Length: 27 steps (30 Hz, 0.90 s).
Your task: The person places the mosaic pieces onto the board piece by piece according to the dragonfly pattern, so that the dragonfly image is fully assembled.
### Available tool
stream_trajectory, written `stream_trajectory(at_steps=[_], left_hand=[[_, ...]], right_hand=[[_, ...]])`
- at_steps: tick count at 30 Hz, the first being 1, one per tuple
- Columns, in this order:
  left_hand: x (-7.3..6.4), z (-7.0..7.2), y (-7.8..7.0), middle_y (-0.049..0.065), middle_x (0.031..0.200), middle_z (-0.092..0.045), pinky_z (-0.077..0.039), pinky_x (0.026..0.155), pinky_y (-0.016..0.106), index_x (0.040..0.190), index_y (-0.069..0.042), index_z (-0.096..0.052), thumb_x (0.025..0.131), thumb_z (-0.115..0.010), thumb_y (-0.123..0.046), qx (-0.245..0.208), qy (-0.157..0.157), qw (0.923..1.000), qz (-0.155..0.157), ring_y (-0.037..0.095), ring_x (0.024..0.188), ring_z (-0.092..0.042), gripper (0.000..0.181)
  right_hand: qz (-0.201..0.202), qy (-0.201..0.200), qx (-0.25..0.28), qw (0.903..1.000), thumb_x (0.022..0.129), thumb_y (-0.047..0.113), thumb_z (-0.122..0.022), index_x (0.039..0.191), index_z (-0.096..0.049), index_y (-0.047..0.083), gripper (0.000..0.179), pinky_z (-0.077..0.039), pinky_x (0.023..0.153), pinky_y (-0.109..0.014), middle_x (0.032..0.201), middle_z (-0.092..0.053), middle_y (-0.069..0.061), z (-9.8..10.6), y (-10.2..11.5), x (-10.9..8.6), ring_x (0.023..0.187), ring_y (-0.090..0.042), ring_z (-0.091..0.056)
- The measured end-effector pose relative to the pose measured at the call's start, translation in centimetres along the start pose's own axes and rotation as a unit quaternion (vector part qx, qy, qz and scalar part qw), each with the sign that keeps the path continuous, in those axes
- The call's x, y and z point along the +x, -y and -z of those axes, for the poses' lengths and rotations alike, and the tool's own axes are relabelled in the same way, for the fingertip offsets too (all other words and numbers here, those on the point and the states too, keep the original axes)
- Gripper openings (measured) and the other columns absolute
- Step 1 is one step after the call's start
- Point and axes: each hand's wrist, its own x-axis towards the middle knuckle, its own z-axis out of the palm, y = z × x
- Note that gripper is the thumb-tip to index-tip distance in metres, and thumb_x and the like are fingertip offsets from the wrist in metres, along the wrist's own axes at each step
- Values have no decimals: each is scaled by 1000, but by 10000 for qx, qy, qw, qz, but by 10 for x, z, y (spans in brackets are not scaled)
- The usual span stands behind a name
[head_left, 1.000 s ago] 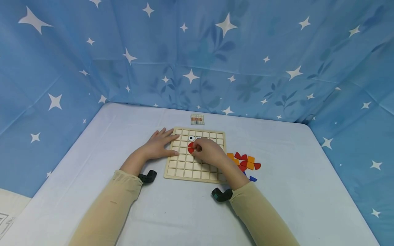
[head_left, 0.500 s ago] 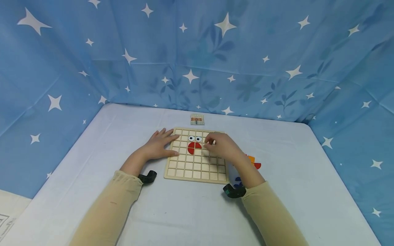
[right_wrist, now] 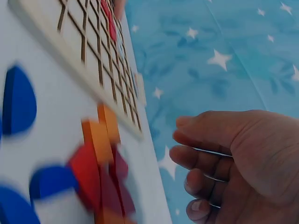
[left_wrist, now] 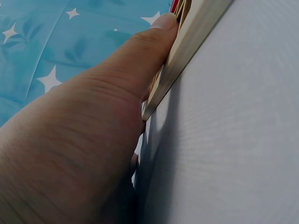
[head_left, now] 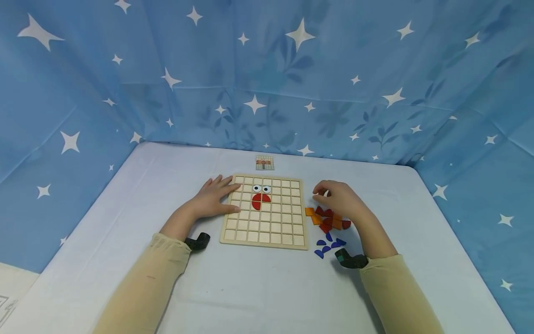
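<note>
My left hand (head_left: 213, 198) rests on the left edge of a wooden grid board (head_left: 267, 239), fingers spread. In the left wrist view its thumb (left_wrist: 140, 51) lies over the board's rim. Two round eye pieces (head_left: 266, 189) sit side by side in the grid. Just below them are three red quarter-circle pieces (head_left: 256, 198), set together. My right hand (head_left: 340, 198) hovers to the right of the board, just beyond the loose pieces. Its fingers are loosely curled with nothing between them in the right wrist view.
Loose red pieces (head_left: 327, 221) and orange pieces (head_left: 309, 212) lie beside the board's right edge. Several blue pieces (head_left: 321, 242) are scattered nearer the front. A small picture card (head_left: 264, 163) lies behind the board. A blue star-patterned curtain (head_left: 267, 69) stands behind the table.
My right hand has withdrawn from the red pieces on the board and moved right, past the board's edge, uncovering the eyes and the loose pieces. My left hand stays put.
</note>
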Motion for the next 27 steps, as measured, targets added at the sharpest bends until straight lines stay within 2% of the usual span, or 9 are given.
stream_trajectory(at_steps=[7,10,17,23,27], left_hand=[[-1,0,2,5,167,-14,4,124,54,155,-30,-33,84,-64,-67,-31,30,10000,30,36,155,-1,87],[-1,-1,2,5,167,-14,4,124,54,156,-30,-33,84,-63,-67,-17,35,10000,13,35,155,-1,86],[-2,-1,1,5,167,-14,4,124,54,156,-29,-33,84,-64,-67,-20,23,10000,12,35,155,-1,86],[-1,0,1,4,167,-13,4,125,53,156,-30,-32,85,-63,-68,12,44,10000,38,34,155,-1,86],[0,0,1,4,167,-14,3,125,53,156,-29,-32,85,-63,-67,23,36,10000,29,34,155,-1,86]], right_hand=[[-336,371,104,9987,94,28,-67,112,-68,19,21,-55,72,-30,105,-65,-5,0,-32,-4,90,-23,-57],[-322,559,257,9976,92,27,-69,112,-68,21,20,-54,72,-30,105,-64,-4,-3,-39,-3,91,-23,-57],[139,798,351,9961,91,23,-72,114,-71,22,23,-50,78,-31,110,-60,-4,-8,-43,-3,95,-23,-53],[166,870,345,9955,91,21,-72,114,-70,20,23,-54,82,-34,114,-58,-7,-9,-44,-3,97,-23,-55],[31,803,221,9965,89,26,-73,113,-67,20,25,-54,81,-34,111,-58,-6,-11,-44,-1,98,-23,-54]])
